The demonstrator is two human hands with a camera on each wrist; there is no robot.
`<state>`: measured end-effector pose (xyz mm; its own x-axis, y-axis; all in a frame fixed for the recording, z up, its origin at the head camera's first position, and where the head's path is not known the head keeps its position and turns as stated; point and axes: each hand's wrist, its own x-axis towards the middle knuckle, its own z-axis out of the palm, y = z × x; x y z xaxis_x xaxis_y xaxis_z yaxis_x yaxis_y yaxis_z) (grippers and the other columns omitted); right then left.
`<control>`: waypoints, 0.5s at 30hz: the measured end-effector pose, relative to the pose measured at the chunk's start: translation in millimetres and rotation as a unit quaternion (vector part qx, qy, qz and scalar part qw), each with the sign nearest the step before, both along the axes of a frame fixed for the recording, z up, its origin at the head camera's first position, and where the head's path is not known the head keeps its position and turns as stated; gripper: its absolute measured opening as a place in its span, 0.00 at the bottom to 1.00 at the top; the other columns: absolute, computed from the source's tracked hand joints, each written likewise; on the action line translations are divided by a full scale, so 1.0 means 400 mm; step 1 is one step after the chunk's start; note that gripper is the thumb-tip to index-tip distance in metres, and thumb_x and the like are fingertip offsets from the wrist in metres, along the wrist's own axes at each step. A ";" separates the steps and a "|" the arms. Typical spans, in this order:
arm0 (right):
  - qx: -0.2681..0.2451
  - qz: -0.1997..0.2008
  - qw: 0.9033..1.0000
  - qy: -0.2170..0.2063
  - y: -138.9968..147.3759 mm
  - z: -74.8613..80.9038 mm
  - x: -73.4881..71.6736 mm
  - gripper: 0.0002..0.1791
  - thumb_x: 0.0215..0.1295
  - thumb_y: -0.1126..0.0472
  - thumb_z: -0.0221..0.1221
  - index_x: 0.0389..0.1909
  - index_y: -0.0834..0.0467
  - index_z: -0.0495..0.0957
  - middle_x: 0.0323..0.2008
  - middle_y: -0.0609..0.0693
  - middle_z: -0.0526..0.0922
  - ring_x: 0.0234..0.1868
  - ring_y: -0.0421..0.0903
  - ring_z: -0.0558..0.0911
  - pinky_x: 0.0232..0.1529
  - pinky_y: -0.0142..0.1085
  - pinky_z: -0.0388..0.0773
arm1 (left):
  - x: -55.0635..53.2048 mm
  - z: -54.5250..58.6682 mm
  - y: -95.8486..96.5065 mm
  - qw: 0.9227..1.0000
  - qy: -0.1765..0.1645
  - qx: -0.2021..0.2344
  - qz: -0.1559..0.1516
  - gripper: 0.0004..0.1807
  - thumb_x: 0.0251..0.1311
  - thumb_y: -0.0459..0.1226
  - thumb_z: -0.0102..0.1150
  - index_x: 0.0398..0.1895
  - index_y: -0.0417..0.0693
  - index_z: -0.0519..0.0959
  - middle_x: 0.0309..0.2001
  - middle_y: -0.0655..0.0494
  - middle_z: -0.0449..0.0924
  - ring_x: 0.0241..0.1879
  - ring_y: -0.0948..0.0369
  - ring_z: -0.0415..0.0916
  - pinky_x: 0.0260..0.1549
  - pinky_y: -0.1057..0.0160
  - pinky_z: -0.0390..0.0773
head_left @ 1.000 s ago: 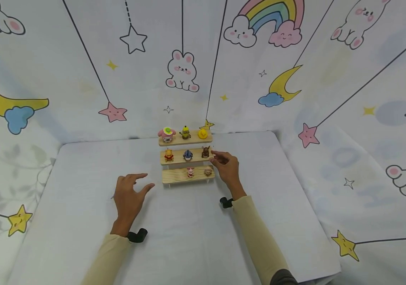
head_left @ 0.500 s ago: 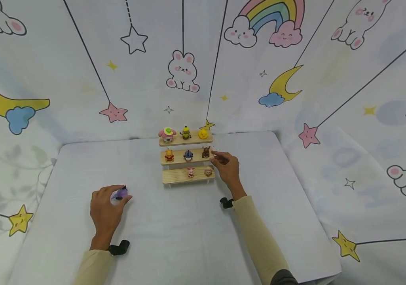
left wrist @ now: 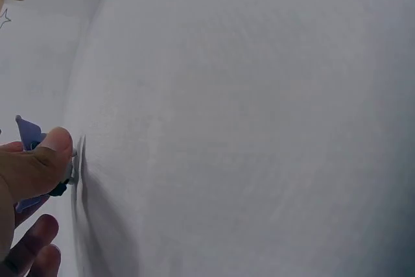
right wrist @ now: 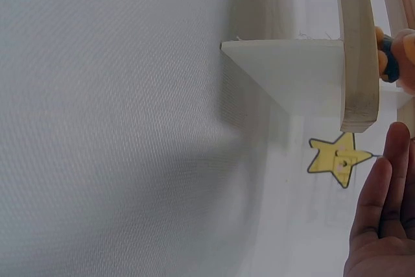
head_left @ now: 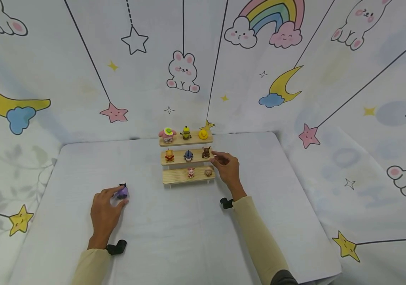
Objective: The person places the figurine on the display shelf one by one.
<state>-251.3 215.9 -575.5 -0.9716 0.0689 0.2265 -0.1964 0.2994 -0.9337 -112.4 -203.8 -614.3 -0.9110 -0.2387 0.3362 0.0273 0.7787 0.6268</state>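
My left hand (head_left: 104, 213) pinches a small purple and black figurine (head_left: 122, 192) between thumb and forefinger, low at the tabletop left of the shelf. In the left wrist view the thumb covers much of the figurine (left wrist: 29, 133), leaving a purple pointed part and a dark part visible. At the right end of a three-tier wooden display shelf (head_left: 174, 176), my right hand (head_left: 228, 168) holds the middle tier's end between thumb and forefinger, beside a brown figurine (head_left: 206, 152). Its other fingers (right wrist: 369, 199) look fairly straight in the right wrist view; the thumb is hidden there.
Pink, green-yellow and yellow figurines stand on the top tier. A bear in red (head_left: 169, 155) and a blue figurine (head_left: 188, 155) share the middle tier. On the bottom tier are a pink figurine (head_left: 190, 172) and a tan one (head_left: 208, 171). A printed cloth (head_left: 146, 87) hangs behind.
My left hand, seen with thumb and forefinger apart near the shelf, has moved left and down to the purple figurine, which has since tilted more upright. The right hand stays put.
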 end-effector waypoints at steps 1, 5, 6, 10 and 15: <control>-0.001 0.000 1.000 -0.001 0.000 0.000 0.001 0.18 0.64 0.55 0.75 0.54 0.53 0.90 0.43 0.56 0.87 0.39 0.41 0.83 0.43 0.25 0.82 | -0.003 -0.001 0.000 1.000 -0.001 0.000 -0.001 0.31 0.48 0.26 0.82 0.58 0.46 0.86 0.56 0.38 0.85 0.52 0.42 0.76 0.48 0.43 0.74; -0.003 0.002 1.000 -0.003 -0.001 0.000 0.001 0.18 0.65 0.54 0.74 0.54 0.53 0.90 0.43 0.57 0.87 0.40 0.42 0.84 0.43 0.25 0.82 | -0.015 -0.002 0.000 1.000 0.003 -0.002 -0.002 0.29 0.50 0.23 0.79 0.59 0.45 0.86 0.52 0.38 0.84 0.49 0.44 0.76 0.44 0.47 0.73; -0.004 0.003 1.000 -0.003 -0.001 0.000 0.001 0.18 0.65 0.53 0.74 0.54 0.52 0.90 0.43 0.57 0.87 0.40 0.42 0.84 0.43 0.25 0.82 | -0.017 -0.002 0.000 1.000 0.003 -0.002 -0.003 0.29 0.51 0.23 0.78 0.59 0.45 0.86 0.51 0.39 0.84 0.48 0.44 0.76 0.42 0.48 0.72; -0.005 0.004 1.000 -0.004 -0.001 0.002 0.003 0.18 0.64 0.52 0.75 0.53 0.52 0.91 0.43 0.56 0.87 0.41 0.44 0.84 0.44 0.24 0.82 | -0.032 0.001 -0.005 1.000 -0.003 -0.004 -0.010 0.27 0.55 0.24 0.75 0.60 0.45 0.86 0.48 0.39 0.83 0.46 0.45 0.76 0.40 0.50 0.71; -0.001 0.000 1.000 -0.004 0.000 0.001 0.000 0.18 0.65 0.53 0.74 0.54 0.53 0.90 0.44 0.56 0.87 0.40 0.42 0.84 0.44 0.24 0.82 | -0.056 0.011 -0.015 0.999 -0.027 -0.008 -0.020 0.25 0.59 0.26 0.74 0.61 0.44 0.85 0.48 0.37 0.83 0.46 0.44 0.75 0.40 0.49 0.72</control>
